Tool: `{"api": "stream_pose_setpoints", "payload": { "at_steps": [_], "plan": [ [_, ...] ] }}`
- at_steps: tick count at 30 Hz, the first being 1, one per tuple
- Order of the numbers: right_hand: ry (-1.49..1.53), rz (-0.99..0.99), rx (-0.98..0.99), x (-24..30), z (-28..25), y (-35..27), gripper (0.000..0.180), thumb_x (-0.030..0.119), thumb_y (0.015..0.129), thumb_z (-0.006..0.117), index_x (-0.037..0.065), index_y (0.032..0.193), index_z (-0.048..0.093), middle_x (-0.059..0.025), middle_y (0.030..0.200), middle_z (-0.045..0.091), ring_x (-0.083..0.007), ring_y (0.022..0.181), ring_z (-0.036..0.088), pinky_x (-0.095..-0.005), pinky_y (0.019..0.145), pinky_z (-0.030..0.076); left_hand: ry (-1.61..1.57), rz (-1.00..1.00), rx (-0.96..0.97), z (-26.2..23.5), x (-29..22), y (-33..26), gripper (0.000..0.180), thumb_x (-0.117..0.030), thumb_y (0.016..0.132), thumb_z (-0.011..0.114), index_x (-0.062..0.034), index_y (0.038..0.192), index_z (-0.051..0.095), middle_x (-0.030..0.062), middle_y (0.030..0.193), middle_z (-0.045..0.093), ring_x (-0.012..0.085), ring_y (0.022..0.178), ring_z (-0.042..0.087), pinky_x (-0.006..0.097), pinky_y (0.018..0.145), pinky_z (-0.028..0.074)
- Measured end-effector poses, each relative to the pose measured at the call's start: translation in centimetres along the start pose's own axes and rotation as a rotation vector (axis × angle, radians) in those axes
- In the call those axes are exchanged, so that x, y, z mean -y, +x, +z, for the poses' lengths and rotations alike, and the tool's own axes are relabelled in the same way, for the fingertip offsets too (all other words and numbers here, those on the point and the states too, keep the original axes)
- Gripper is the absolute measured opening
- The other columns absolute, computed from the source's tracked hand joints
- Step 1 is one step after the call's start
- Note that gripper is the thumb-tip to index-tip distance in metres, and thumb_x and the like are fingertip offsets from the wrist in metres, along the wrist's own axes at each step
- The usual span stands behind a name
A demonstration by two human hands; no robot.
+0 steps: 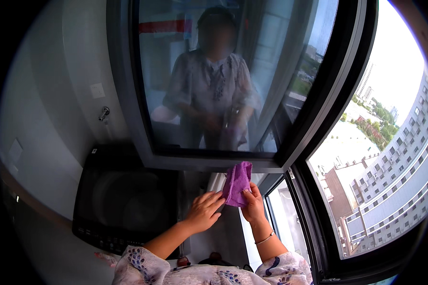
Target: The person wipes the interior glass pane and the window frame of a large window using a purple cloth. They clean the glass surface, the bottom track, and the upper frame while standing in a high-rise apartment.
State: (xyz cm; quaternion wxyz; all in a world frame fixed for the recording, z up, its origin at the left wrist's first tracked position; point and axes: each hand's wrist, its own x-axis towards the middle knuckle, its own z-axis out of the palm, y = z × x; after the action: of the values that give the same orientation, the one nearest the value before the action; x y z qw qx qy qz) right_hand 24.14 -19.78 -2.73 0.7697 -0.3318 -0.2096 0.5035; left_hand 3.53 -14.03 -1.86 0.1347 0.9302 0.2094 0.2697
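A folded purple cloth (238, 183) is held up just below the bottom frame of a dark window sash. My right hand (253, 205) grips its right lower edge, thumb on the front; a bracelet circles that wrist. On the cloth's left side, my left hand (203, 212) lies with its fingers stretched out, fingertips at or against the cloth's edge; I cannot tell whether they press on it. The window sash (214, 164) stands swung inward, and its glass (176, 95) carries a reflection of a person.
A black top-loading washing machine (128, 194) stands at left below a wall tap (104, 113) and a socket plate (97, 90). To the right, the window frame (335, 109) opens onto a view of tall buildings (404, 175).
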Motion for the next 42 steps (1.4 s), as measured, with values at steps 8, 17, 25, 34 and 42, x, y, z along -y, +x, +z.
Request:
{"api": "stream_pose_setpoints", "payload": {
  "at_steps": [8,17,25,34,42],
  "plan": [
    [-0.496,-0.442,-0.090,4.6,-5.8,1.1,0.028,-0.001,0.094,0.055,0.004,0.122,0.055,-0.0058,0.108,0.067,-0.0113,0.095,0.063,-0.0250,0.084,0.051,-0.007,-0.242,-0.596,-8.7,8.7,-2.1,0.039,-0.006,0.084,0.067,-0.0046,0.123,0.062,0.0148,0.136,0.054,0.0340,0.125,0.050,0.044,0.104,0.041],
    [-1.841,-0.981,-0.043,7.9,-3.9,7.3,0.047,0.004,0.076,0.059,0.005,0.123,0.057,-0.0145,0.121,0.062,-0.0326,0.120,0.053,-0.0453,0.106,0.034,-0.685,-0.443,-1.014,-16.3,17.7,3.3,0.047,-0.019,0.099,0.055,-0.0029,0.142,0.044,0.0122,0.148,0.043,0.0252,0.138,0.038,0.038,0.113,0.030],
    [-1.791,-1.026,-0.138,5.4,-2.5,7.9,0.039,0.010,0.076,0.067,0.009,0.114,0.064,-0.0083,0.112,0.065,-0.0280,0.109,0.058,-0.0434,0.101,0.036,-0.784,-0.406,-0.932,-13.9,18.6,4.2,0.050,-0.018,0.101,0.051,-0.0026,0.147,0.035,0.0112,0.151,0.039,0.0224,0.139,0.036,0.035,0.114,0.028],
    [-1.681,-1.048,0.120,-1.5,6.6,8.1,0.039,0.010,0.078,0.066,0.015,0.117,0.065,-0.0092,0.112,0.064,-0.0288,0.104,0.058,-0.0420,0.092,0.041,-0.890,-0.329,-0.851,-14.2,18.5,3.6,0.055,-0.017,0.104,0.046,-0.0021,0.153,0.025,0.0101,0.154,0.036,0.0192,0.141,0.033,0.031,0.115,0.025],
    [-1.836,-1.035,0.184,-9.7,14.5,8.0,0.047,0.010,0.084,0.055,0.015,0.130,0.062,-0.0134,0.112,0.061,-0.0297,0.101,0.056,-0.0430,0.089,0.041,-0.703,-0.402,-0.751,-15.0,16.9,2.7,0.060,-0.013,0.102,0.047,-0.0013,0.155,0.019,0.0124,0.154,0.035,0.0210,0.140,0.034,0.032,0.114,0.025]
  ]
}}
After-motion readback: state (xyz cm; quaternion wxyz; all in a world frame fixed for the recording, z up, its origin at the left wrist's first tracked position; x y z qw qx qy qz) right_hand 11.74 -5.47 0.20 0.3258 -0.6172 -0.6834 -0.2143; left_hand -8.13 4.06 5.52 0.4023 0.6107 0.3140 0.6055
